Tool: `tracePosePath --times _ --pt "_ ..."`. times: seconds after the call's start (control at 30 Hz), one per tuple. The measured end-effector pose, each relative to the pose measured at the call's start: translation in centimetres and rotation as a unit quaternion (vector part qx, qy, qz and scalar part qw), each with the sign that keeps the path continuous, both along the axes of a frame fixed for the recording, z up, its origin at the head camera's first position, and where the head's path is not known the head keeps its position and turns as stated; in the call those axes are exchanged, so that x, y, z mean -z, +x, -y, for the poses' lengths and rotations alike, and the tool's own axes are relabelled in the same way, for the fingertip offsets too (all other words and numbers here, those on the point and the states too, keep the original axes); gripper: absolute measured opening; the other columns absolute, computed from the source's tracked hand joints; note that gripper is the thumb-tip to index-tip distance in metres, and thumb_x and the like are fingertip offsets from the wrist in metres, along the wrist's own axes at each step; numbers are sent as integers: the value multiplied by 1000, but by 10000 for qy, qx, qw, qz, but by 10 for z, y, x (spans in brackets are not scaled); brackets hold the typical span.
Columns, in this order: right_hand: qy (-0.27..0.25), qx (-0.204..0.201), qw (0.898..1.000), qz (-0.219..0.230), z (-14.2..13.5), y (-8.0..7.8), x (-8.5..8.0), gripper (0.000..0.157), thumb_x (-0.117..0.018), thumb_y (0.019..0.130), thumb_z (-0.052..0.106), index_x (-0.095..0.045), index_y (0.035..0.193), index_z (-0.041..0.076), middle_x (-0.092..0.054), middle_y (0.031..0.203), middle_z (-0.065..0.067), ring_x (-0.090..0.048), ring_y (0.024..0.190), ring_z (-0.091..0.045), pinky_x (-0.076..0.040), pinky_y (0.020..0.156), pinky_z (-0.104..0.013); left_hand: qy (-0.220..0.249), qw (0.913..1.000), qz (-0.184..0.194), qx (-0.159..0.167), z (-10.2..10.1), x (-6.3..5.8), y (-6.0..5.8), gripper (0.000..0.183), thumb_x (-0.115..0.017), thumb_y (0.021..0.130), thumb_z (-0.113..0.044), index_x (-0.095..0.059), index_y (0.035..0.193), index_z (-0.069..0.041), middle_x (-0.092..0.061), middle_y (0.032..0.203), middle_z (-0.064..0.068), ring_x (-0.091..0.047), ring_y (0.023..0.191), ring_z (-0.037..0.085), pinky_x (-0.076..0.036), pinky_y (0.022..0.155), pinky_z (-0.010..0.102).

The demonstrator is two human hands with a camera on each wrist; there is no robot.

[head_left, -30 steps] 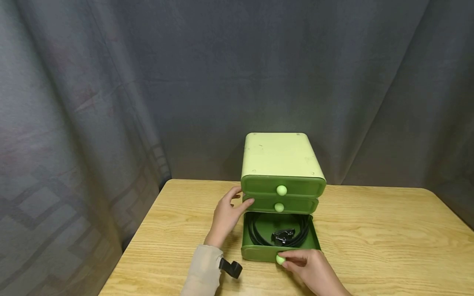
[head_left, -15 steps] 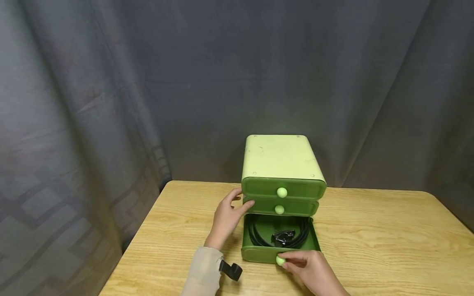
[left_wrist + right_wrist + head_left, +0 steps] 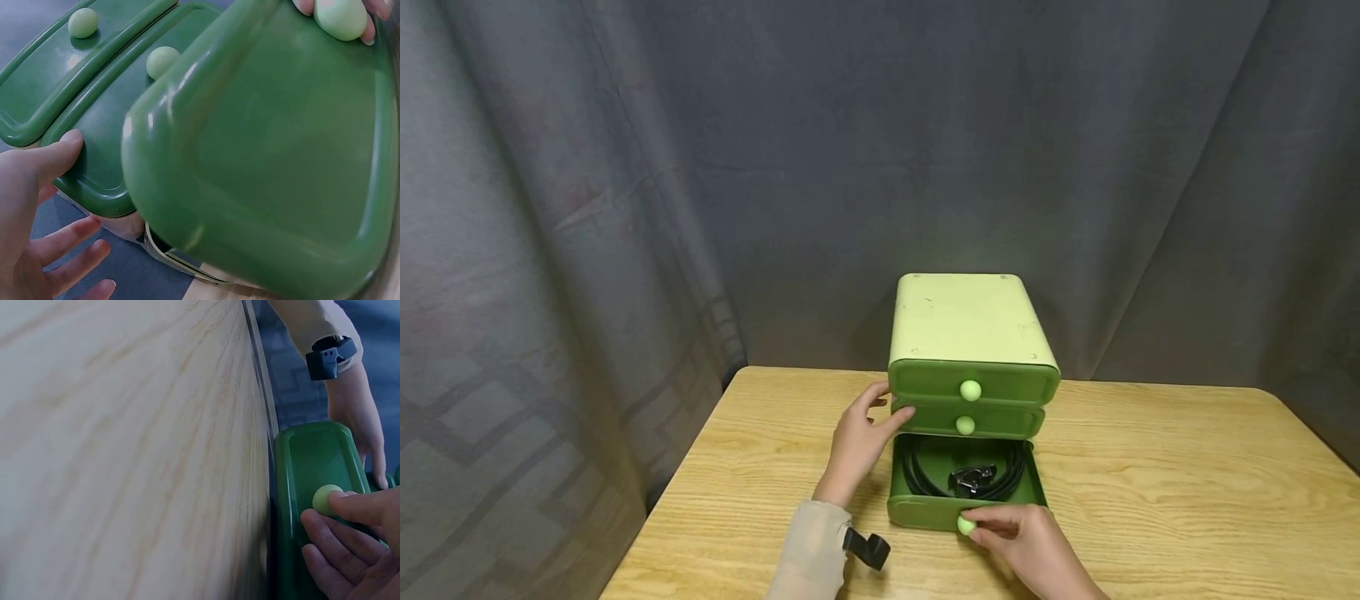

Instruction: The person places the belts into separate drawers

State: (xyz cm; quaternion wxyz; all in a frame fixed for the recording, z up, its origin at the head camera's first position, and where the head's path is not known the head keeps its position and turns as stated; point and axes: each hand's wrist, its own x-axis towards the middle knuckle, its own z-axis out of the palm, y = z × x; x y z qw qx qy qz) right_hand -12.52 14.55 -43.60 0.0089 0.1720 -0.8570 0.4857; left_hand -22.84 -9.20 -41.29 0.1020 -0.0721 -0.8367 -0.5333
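Note:
A small cabinet (image 3: 966, 317) with a pale green top and green drawers stands on the table. Its bottom drawer (image 3: 925, 513) is pulled out; the two drawers above are in. Inside lies a coiled black cable (image 3: 917, 479) with a shiny black and silver end piece (image 3: 973, 481). My right hand (image 3: 1030, 537) pinches the pale green knob (image 3: 326, 499) of that drawer between thumb and fingers. My left hand (image 3: 859, 433) holds the cabinet's left front corner, thumb on the middle drawer's front (image 3: 103, 162) and fingers at the side; its lower fingers are spread apart in the left wrist view.
The wooden table (image 3: 1165, 483) extends to both sides of the cabinet. A grey curtain (image 3: 820, 167) hangs close behind it and along the left. A black wrist mount (image 3: 868, 547) sticks out from my left sleeve.
The bottom drawer has slid very slightly toward the cabinet, with my right hand still on its knob. My left hand keeps its place, and the view has shifted a little.

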Motion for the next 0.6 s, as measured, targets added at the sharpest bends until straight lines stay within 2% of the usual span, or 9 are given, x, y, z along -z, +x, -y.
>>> tracePosePath --times 0.37,0.6 --pt "88 150 9990 402 1 -5 -4 16 -80 83 13 -80 99 16 -75 97 -4 -70 84 -7 -55 69 -19 5 10000 -66 15 0 0 -1 50 -73 86 -53 -63 129 -30 -60 130 -9 -54 119 19 -46 95 46" --pt "102 224 9995 221 4 -8 -4 17 -80 81 7 -80 96 15 -76 96 -4 -70 84 -8 -55 69 -20 -9 10000 -9 -17 1 1 -1 53 -73 85 -54 -62 131 -29 -60 131 -7 -54 120 19 -46 95 46"
